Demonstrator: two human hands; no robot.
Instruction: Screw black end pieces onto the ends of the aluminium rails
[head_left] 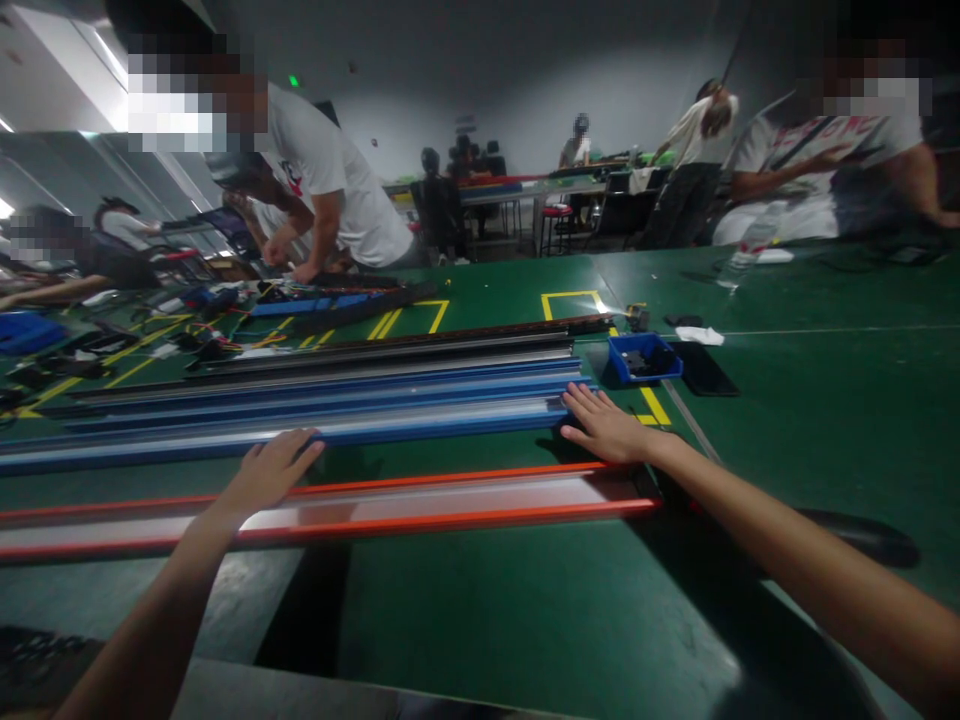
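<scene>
Several long blue channel profiles (450, 413) lie side by side across the green table. My left hand (276, 467) reaches over an orange-edged channel (450, 503), its fingertips at the near edge of the closest blue profile. At that profile's right end, my right hand (604, 425) rests with fingers stretched out over it. Both hands look flat, with nothing held in them. Behind the blue pieces lie long black profiles (420, 352). The orange-edged channel runs nearest me, a dark piece at its right end, and my left forearm crosses above it.
A blue bin (645, 358) with dark parts stands beyond my right hand, near a flat black object (706, 370) and white tissue (700, 335). A clear bottle (742, 255) stands farther right. Tangled wires (255, 335) spread at left, where a person in white (337, 190) bends over.
</scene>
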